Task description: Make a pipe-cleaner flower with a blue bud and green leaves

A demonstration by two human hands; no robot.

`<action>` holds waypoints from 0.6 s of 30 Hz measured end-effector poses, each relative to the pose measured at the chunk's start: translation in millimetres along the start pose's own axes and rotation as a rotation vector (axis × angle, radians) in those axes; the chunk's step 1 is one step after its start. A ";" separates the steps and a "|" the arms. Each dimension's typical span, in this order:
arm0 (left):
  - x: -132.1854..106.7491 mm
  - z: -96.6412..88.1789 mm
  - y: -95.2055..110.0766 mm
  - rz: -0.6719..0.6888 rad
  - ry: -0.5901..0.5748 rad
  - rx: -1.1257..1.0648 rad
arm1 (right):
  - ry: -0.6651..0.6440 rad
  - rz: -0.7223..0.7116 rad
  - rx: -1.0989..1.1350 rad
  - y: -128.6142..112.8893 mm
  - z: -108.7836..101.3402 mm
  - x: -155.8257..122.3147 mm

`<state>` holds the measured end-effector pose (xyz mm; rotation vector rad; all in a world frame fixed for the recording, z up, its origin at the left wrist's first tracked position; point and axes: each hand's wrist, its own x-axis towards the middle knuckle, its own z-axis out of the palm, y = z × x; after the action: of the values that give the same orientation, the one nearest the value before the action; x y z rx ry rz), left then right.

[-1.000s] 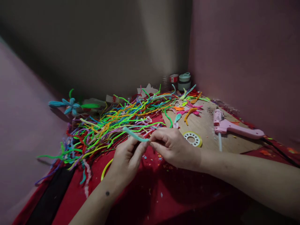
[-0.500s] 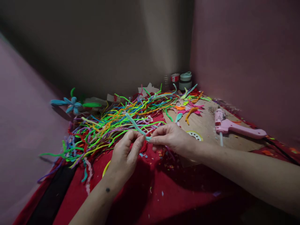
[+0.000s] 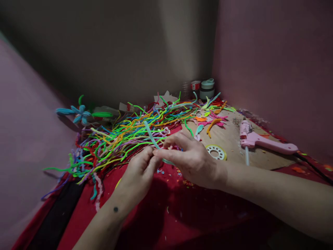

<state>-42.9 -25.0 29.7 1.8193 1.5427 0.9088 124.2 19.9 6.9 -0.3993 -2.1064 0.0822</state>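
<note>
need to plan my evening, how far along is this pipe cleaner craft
Done: one blue flower lies at the far left, and a few bent pieces lie on the wooden board. In hand: the left hand and right hand pinch a light teal pipe cleaner. Left: a big pile of loose pipe cleaners; the glue gun lies untouched. Likely early on.

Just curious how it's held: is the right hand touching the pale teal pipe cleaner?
Touching. The head view shows the right hand pinching the pipe cleaner at its fingertips, right beside the left hand.
</note>
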 end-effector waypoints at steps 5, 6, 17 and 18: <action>-3.6 3.6 -1.0 0.073 -0.048 0.089 | -0.026 -0.173 -0.384 0.4 -6.3 1.5; -4.3 3.5 -0.4 0.056 -0.035 0.078 | -0.037 -0.175 -0.393 1.1 -6.6 1.5; -2.2 2.7 3.8 0.025 0.136 0.097 | -0.270 0.615 0.456 -2.2 -6.4 8.3; -1.8 2.9 3.1 0.037 0.150 0.113 | -0.276 0.619 0.481 -2.1 -7.1 9.2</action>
<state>-38.9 -27.3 30.2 1.9012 1.6880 1.0140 125.1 20.1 18.7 -0.7584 -2.0627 1.0307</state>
